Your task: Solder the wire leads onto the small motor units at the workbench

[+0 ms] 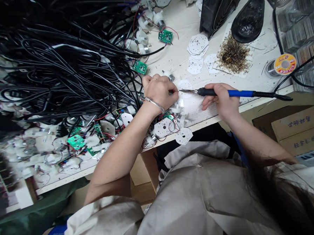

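My right hand (224, 99) is closed around a blue and black soldering iron (241, 93). The iron's tip points left and ends close to the fingertips of my left hand (159, 90). Those left fingers are pinched together at the bench; what they hold is mostly hidden, with only a small dark bit showing. Under the tip lies a white perforated board (184, 84). Just below my left hand are a white plastic motor part (178, 106), thin red wires and another white octagonal board (165, 127).
Black cables (72, 65) heap up on the left, among green circuit boards (75, 141) and small motors. White boards (197, 44), a black fan (219, 9), a residue-covered pad (234, 54), an iron stand (249, 19) and a solder spool (285, 64) stand farther back and right.
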Available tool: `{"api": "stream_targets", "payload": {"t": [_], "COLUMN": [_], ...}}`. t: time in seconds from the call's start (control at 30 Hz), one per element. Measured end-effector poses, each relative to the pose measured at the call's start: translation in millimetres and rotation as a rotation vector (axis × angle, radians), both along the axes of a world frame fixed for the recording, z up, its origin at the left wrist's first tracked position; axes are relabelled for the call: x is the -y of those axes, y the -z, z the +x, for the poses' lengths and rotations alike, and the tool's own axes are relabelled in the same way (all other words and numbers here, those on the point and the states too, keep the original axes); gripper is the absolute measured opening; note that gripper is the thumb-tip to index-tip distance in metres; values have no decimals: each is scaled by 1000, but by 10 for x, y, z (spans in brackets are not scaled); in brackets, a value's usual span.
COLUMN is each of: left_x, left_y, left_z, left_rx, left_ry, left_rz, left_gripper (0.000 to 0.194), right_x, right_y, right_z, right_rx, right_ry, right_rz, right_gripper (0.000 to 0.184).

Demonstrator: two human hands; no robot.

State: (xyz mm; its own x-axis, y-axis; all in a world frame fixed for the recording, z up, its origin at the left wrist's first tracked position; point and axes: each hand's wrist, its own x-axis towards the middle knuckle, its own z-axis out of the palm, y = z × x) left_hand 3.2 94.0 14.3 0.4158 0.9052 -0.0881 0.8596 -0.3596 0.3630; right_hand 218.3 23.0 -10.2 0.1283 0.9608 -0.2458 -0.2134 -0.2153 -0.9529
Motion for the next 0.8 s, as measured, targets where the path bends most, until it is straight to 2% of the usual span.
{"api": "stream_targets", "payload": {"t": [0.3, 0.5, 0.67, 0.73, 0.8], "left_x": [3, -1, -10, -13, -14], "left_y": [24, -14, -80, -81, -79], "left_z": [-6, 16, 39, 10, -35], "left_rx": [10, -18, -65, -38, 1], "left_ry": [-7, -14, -18, 10, 46], "left_rz": [25, 0, -37, -26, 8], "left_gripper": [20, 21, 22, 22, 23], "right_x": [-3, 9, 71, 111, 153], "right_y": [35, 59, 8, -1, -5], "right_z": [1, 42, 96, 70, 25], "right_rx": [21, 24, 74, 138, 247], "right_ry": [5, 170, 291, 269, 189], "right_rz": [12, 83, 216, 281, 330], "right_gripper": [60, 56, 51, 46, 45]}}
